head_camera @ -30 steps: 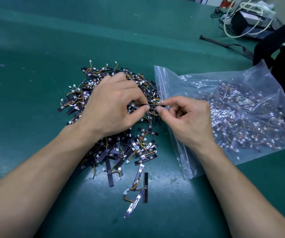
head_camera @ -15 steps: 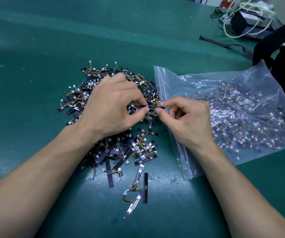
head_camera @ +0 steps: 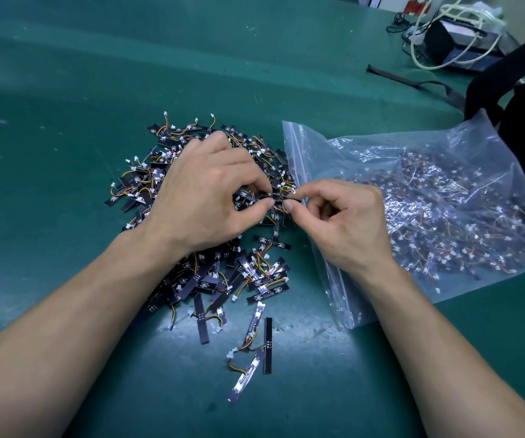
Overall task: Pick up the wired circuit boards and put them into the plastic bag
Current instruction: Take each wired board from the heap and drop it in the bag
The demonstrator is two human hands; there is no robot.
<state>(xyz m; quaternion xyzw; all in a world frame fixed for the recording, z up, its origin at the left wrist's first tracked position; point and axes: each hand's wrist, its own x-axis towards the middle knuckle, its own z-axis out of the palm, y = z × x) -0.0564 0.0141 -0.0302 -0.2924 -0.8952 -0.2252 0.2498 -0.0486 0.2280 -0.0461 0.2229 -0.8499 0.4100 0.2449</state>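
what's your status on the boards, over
One wired circuit board pinched between left hand and right hand, over the pile. To its right, plastic bag already part filled. Tangled wires may snag.

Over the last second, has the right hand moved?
No: right hand stays put against the plastic bag mouth, pinching a wired circuit board.

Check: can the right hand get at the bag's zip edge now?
Probably yes: the right hand sits over the zip edge of the plastic bag, nothing between, though it and the left hand pinch a circuit board.
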